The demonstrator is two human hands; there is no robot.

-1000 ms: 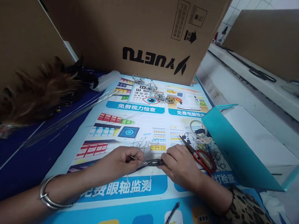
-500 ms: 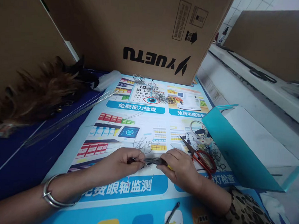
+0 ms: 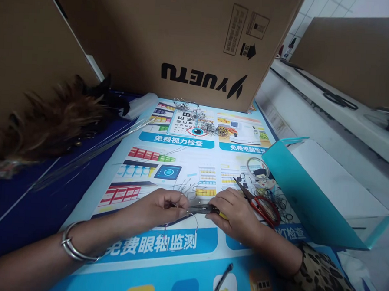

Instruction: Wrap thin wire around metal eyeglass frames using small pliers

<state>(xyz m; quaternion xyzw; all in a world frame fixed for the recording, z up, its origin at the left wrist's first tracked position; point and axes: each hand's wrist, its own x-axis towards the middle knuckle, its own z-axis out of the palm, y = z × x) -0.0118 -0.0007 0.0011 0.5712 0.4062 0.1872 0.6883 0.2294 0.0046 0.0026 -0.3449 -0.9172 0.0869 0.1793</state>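
My right hand (image 3: pixel 238 214) is wrapped round yellow-handled pliers (image 3: pixel 201 208), whose narrow jaws point left. Thumb and fingers of my left hand (image 3: pixel 161 208) pinch a thin wire (image 3: pixel 197 224) close to the jaw tips. Part of that wire curves down below the pliers, with tiny beads or bends along it. Whether the jaws grip the wire I cannot tell. Just beyond both hands lie several loose cut wires (image 3: pixel 187 187). Red-handled scissors (image 3: pixel 265 208) rest to the right of my right hand, blades pointing away and left.
A large cardboard box (image 3: pixel 148 39) stands at the back. Tangled wire bundles (image 3: pixel 208 126) lie before it. At right are a wire coil (image 3: pixel 258 167) and a teal open box (image 3: pixel 309 203). Brown feathers (image 3: pixel 59 119) and long straight wires (image 3: pixel 99 148) lie left; a dark slim tool (image 3: pixel 221 282) is nearest me.
The pliers have turned slightly in my right hand, and the curved wire below them shows more clearly. My left forearm has shifted a little to the right and up.
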